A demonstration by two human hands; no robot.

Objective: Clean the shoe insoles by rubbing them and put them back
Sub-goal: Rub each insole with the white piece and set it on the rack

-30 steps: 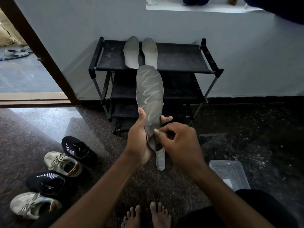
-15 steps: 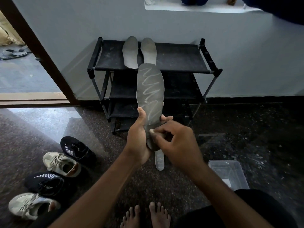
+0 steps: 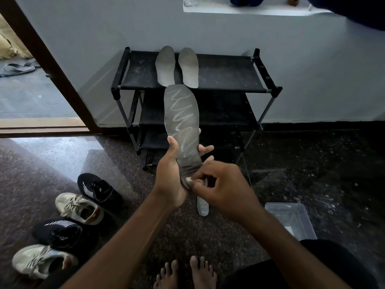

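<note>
Insole (image 3: 183,122), grey with a pale zigzag streak down its face, stands nearly upright in the air in front of the shoe rack (image 3: 229,74), toe end up and heel end down; the left hand (image 3: 169,180) grips it low down, thumb along its left edge and fingers (image 3: 205,148) wrapped behind to its right edge; the right hand (image 3: 225,190), fingers curled, pinches a small pale piece (image 3: 189,180) against the heel end, though blur hides what that piece is; two more grey insoles (image 3: 165,66) (image 3: 189,67) lie side by side on the rack's top shelf, near the middle, their heels reaching its front edge; a fourth insole (image 3: 203,206) lies on the floor just below the hands, mostly hidden by them; four shoes sit in a row on the floor at the left, black (image 3: 98,189), beige (image 3: 78,207), black (image 3: 60,231), beige (image 3: 39,260); a clear plastic box (image 3: 291,217) rests on the floor at the right; bare feet (image 3: 185,272) show at the bottom edge.
</note>
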